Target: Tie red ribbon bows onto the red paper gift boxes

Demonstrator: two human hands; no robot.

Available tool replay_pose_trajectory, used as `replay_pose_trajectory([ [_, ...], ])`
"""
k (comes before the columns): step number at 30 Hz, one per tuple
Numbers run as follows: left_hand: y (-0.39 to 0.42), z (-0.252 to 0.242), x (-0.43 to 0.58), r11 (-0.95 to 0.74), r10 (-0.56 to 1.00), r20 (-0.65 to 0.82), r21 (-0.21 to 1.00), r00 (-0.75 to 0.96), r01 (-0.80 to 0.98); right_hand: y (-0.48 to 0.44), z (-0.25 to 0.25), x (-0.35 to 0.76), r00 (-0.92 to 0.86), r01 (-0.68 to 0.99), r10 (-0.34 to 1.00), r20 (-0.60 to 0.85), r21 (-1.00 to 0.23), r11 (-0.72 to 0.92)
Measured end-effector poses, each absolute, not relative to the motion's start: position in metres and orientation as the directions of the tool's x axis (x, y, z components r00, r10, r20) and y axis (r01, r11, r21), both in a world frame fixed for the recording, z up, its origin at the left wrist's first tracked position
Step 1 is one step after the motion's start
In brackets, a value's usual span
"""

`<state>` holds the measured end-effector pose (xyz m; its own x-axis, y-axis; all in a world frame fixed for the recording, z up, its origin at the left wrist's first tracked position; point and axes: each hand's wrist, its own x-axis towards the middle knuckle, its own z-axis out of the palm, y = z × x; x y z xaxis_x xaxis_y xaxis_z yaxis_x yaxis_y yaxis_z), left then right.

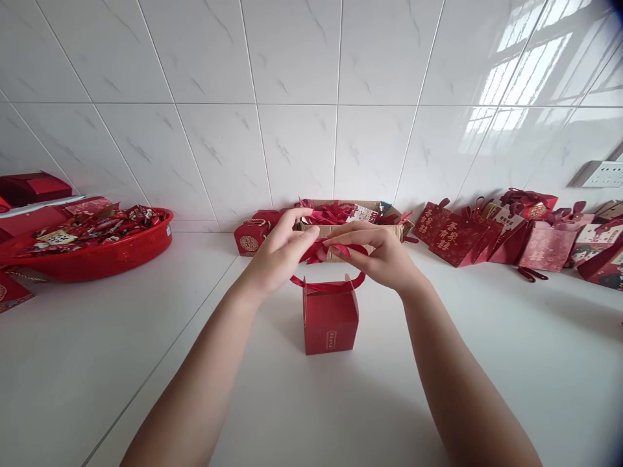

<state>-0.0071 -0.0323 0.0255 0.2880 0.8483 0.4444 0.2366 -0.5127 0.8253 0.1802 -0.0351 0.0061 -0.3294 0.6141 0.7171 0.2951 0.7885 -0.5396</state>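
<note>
A small red gift box (331, 321) stands upright on the white surface in front of me, gold print on its near face. Red ribbon (357, 281) runs from the box's top up to my fingers. My left hand (285, 250) is closed on the ribbon, its thumb and fingers pinching it above the box. On the other side, my right hand (377, 253) pinches the same ribbon with thumb and forefinger. Both hands are above the box, close together. The fingertips partly cover where the ribbon crosses or loops.
A cardboard box (399, 231) of red ribbons stands by the tiled wall, with a red box (250, 235) beside it. At left is a red basin (121, 256) with wrapped sweets. Several red gift bags (457, 237) line the right; a wall socket (602, 174) is above.
</note>
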Motion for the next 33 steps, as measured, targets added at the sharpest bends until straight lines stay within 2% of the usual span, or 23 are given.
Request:
replay_pose_trajectory([
  [4, -0.040, 0.026, -0.008, -0.603, 0.797, 0.500, 0.645, 0.338, 0.470, -0.031, 0.004, 0.180, -0.263, 0.126, 0.690, 0.674, -0.685, 0.718],
  [8, -0.041, 0.029, -0.012, -0.657, 0.731, 0.589, 0.470, 0.344, 0.590, -0.029, 0.006, 0.184, -0.237, 0.046, 0.724, 0.648, -0.736, 0.675],
  [11, -0.039, 0.032, -0.020, -0.639, 0.712, 0.626, 0.391, 0.318, 0.662, -0.032, 0.009, 0.193, -0.204, 0.134, 0.779, 0.592, -0.772, 0.622],
  [14, -0.038, 0.036, -0.027, -0.623, 0.703, 0.641, 0.347, 0.308, 0.701, -0.036, 0.012, 0.205, -0.146, 0.319, 0.858, 0.492, -0.798, 0.512],
  [18, -0.038, 0.040, -0.034, -0.577, 0.727, 0.624, 0.330, 0.287, 0.747, -0.040, 0.015, 0.220, -0.116, 0.553, 0.893, 0.434, -0.719, 0.421],
  [24, -0.028, 0.039, -0.047, -0.458, 0.853, 0.447, 0.391, 0.271, 0.798, -0.039, 0.012, 0.236, -0.200, 0.709, 0.915, 0.350, -0.593, 0.381],
  [29, -0.015, 0.036, -0.065, -0.370, 0.924, 0.238, 0.359, 0.299, 0.857, -0.033, 0.006, 0.247, -0.164, 0.795, 0.974, 0.157, -0.564, 0.224],
  [33, -0.008, 0.031, -0.071, -0.289, 0.952, 0.006, 0.352, 0.307, 0.890, -0.027, 0.001, 0.254, -0.170, 0.841, 0.986, -0.002, -0.521, 0.144],
])
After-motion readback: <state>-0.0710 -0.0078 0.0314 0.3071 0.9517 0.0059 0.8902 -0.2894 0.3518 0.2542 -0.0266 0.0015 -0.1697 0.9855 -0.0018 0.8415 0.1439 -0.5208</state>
